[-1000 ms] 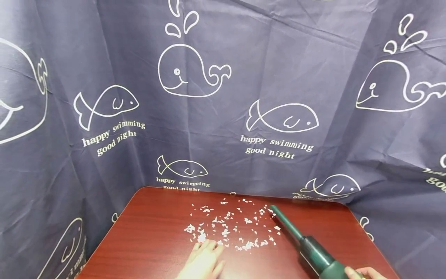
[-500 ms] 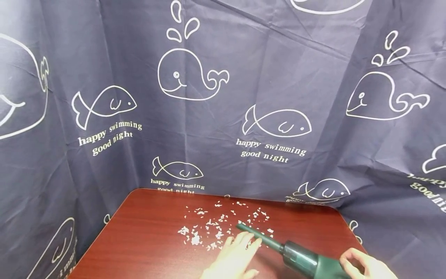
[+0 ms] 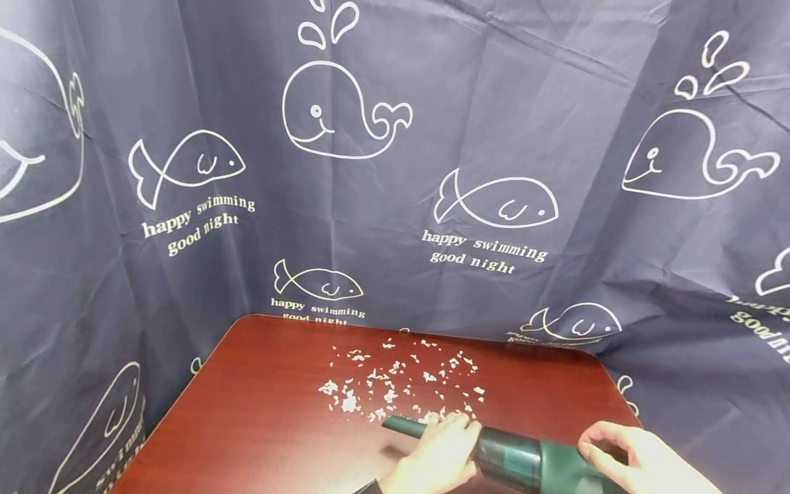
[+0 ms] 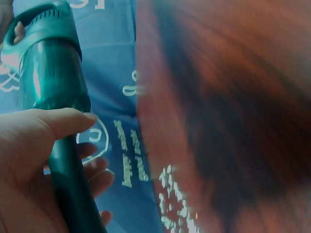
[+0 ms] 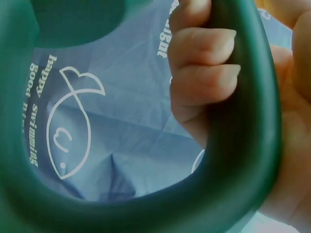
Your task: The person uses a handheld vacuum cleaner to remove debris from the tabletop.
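Observation:
A green handheld vacuum cleaner (image 3: 509, 458) with a long narrow nozzle lies across the near right of the head view, held above the table. My right hand (image 3: 642, 456) grips its loop handle; in the right wrist view, curled fingers (image 5: 204, 87) wrap round the handle (image 5: 248, 131). My left hand (image 3: 439, 453) holds the nozzle just ahead of the body. The left wrist view has the thumb on one side of the nozzle (image 4: 73, 184) and the fingers round the other. White scraps (image 3: 350, 403), resembling torn paper, are scattered beyond the nozzle tip.
The reddish-brown table (image 3: 247, 391) has rounded far corners. A dark blue curtain (image 3: 382, 219) with white whale and fish drawings hangs close behind it and along both sides.
The vacuum cleaner has swung left and come nearer, its nozzle turning to point left. My left hand has moved right from the table onto the nozzle. The scraps look much the same.

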The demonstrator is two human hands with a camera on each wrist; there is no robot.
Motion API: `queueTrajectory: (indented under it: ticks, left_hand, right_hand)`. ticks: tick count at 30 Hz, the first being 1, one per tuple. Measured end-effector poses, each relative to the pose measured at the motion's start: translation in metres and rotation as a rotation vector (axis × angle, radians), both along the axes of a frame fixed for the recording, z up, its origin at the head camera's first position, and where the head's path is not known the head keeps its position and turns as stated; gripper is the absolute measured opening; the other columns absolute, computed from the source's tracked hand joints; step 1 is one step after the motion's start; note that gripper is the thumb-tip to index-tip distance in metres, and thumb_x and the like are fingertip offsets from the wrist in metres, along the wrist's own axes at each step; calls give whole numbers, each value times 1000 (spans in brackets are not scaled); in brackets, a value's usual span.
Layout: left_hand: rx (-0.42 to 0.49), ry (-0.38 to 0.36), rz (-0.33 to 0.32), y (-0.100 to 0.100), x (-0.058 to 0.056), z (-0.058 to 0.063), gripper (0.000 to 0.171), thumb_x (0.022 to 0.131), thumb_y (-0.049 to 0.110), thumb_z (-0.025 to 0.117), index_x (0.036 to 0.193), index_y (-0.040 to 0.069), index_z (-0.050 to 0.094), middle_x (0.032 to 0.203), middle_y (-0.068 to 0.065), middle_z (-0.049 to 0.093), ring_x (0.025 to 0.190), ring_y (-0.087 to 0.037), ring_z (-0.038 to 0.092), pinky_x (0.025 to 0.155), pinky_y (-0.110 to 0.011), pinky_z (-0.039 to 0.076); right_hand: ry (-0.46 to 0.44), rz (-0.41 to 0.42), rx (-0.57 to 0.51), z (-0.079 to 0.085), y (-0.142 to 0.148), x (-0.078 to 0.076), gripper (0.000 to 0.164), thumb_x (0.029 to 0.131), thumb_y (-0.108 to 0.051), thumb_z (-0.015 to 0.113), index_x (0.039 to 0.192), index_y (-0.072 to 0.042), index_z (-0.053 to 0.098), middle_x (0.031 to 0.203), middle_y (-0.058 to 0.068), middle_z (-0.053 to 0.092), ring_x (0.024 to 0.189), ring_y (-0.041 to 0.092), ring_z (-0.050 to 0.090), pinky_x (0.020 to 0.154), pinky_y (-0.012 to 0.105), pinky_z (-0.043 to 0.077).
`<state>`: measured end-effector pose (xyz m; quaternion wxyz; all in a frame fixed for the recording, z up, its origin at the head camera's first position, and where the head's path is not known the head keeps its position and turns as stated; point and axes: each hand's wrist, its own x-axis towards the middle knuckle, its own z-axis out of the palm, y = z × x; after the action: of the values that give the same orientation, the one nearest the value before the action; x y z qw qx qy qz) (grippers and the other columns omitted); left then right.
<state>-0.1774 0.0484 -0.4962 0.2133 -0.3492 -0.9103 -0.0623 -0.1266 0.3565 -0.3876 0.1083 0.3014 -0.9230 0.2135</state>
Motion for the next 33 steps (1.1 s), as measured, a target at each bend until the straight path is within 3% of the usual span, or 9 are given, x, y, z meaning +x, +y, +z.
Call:
queueTrajectory:
  ticks: [6, 10, 12, 20, 24, 28, 30, 32, 33]
  left_hand:
    - [52, -114, -61, 10, 3, -3, 33, 79, 45, 83, 92, 21, 65, 81, 11, 67, 75, -2, 62, 61, -22, 36]
    - [75, -189, -88, 10, 6, -5, 32, 81, 43, 82, 95, 21, 64, 83, 12, 66, 78, -1, 62, 62, -22, 35]
    - [75, -183, -85, 9, 8, -6, 32, 81, 42, 82, 97, 21, 63, 84, 11, 65, 79, -2, 62, 62, -22, 35]
    - [138, -146, -36, 4, 11, -8, 33, 81, 40, 83, 94, 18, 62, 83, 8, 66, 77, -5, 65, 60, -24, 40]
    - [144, -122, 1, 1, 9, -6, 32, 80, 39, 83, 93, 18, 62, 83, 7, 67, 78, -8, 66, 63, -26, 43]
    - [162, -116, 16, -2, 9, -9, 32, 79, 38, 83, 94, 18, 63, 85, 6, 68, 80, -8, 66, 63, -26, 43]
    - [185, -111, 22, -5, 9, -11, 33, 78, 37, 84, 96, 17, 64, 87, 5, 69, 81, -9, 67, 63, -26, 44]
    - [218, -101, 28, -7, 8, -12, 34, 77, 35, 84, 99, 17, 66, 89, 5, 71, 83, -10, 68, 64, -27, 46]
    - [231, -93, 34, -8, 7, -12, 34, 77, 35, 84, 101, 17, 67, 90, 5, 71, 83, -11, 69, 64, -27, 47]
  right_hand:
    - [1, 70, 59, 7, 0, -2, 27, 90, -9, 76, 93, -35, 68, 85, -30, 59, 76, -11, 52, 66, 9, 35]
    - [-36, 78, 80, 13, 3, -2, 28, 92, -10, 74, 86, -36, 65, 78, -31, 54, 71, -12, 48, 61, 10, 31]
    - [-30, 58, 81, 15, 5, -1, 31, 92, -10, 74, 81, -36, 62, 72, -30, 49, 67, -12, 45, 59, 10, 30]
    - [71, -321, 68, 12, 2, 6, 27, 90, -22, 78, 79, -41, 61, 76, -30, 51, 70, -8, 47, 63, 19, 36]
    - [69, -367, 43, 8, -2, 4, 26, 91, -26, 78, 78, -39, 60, 72, -26, 50, 69, -6, 46, 63, 21, 36]
    - [335, -395, -54, 3, -9, -1, 13, 80, -17, 83, 82, -19, 70, 76, -6, 66, 73, 17, 59, 71, 30, 38]
    - [439, -492, -135, 0, -16, 1, 11, 77, -13, 81, 82, -10, 71, 76, 4, 68, 72, 22, 60, 72, 32, 38]
    - [394, -631, -209, -3, -24, 7, 10, 83, -16, 75, 79, -8, 69, 69, 6, 66, 63, 22, 57, 65, 35, 38]
    - [289, -696, -218, -3, -27, 10, 16, 89, -22, 72, 78, -11, 70, 67, 3, 66, 61, 19, 57, 63, 35, 39]
